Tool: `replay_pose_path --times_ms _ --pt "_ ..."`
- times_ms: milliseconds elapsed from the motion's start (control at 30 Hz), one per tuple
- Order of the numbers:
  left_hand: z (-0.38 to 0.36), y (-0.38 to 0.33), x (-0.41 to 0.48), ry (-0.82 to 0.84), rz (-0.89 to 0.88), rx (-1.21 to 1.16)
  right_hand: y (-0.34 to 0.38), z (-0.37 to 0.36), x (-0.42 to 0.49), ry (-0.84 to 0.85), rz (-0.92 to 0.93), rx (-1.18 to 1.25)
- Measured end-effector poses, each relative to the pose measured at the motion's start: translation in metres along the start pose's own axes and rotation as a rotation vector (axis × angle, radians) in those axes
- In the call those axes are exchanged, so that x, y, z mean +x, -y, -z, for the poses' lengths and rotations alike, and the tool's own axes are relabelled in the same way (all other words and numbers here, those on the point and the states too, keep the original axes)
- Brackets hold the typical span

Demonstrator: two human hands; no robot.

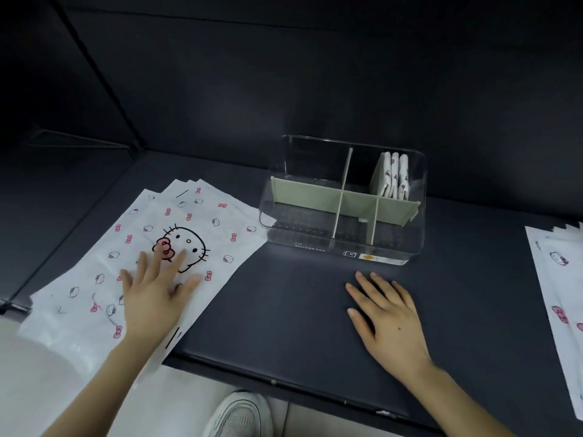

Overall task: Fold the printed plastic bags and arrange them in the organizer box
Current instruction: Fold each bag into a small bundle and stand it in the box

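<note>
While your left hand (pixel 154 294) presses flat, fingers spread, on the bag stack (pixel 202 216) at 9 o'clock of the organizer box (pixel 315 247), the fetch step appears current — your right hand (pixel 388 313) rests open, empty. Next, drag the top bag alone toward 6 o'clock.

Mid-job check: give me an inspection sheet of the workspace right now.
Surface: dark table.
Job's things: stack of flat printed bags at left; clear organizer box, three folded bags upright in its rear right compartment; second stack at right edge.
Clutter: nothing seen.
Hands: left hand flat on the left stack; right hand flat on bare table; neither holds anything.
Cables: nothing seen.
Surroundings: dark backdrop; shoe below the table's near edge.
</note>
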State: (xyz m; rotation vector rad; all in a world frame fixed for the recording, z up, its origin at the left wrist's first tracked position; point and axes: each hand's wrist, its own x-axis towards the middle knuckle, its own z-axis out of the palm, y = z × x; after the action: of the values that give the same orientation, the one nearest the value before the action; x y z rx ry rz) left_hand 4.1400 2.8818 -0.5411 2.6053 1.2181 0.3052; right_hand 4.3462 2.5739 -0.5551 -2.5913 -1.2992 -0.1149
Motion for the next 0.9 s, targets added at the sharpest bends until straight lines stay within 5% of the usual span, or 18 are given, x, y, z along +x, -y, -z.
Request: replay_pose_path --times_ms 167,433,633,800,900 --pt "-0.004 0.003 0.001 0.086 0.015 0.022 0.001 -0.002 -0.001 -0.062 0.023 -0.004" --pt "0.042 -0.024 -0.017 -0.210 0.123 -0.360 -0.001 -0.002 0.000 -0.034 0.015 0.022" --pt "0.080 -0.082 -0.033 -0.179 -0.205 -0.516 0.011 0.047 0.005 -0.205 -0.153 0.497" --pt "0.047 -0.141 -0.024 -0.138 -0.809 -0.500 0.008 0.139 0.022 -0.156 -0.540 1.419" --pt "0.021 -0.176 -0.021 -0.087 -1.033 -0.478 -0.023 0.173 0.017 -0.191 -0.683 1.444"
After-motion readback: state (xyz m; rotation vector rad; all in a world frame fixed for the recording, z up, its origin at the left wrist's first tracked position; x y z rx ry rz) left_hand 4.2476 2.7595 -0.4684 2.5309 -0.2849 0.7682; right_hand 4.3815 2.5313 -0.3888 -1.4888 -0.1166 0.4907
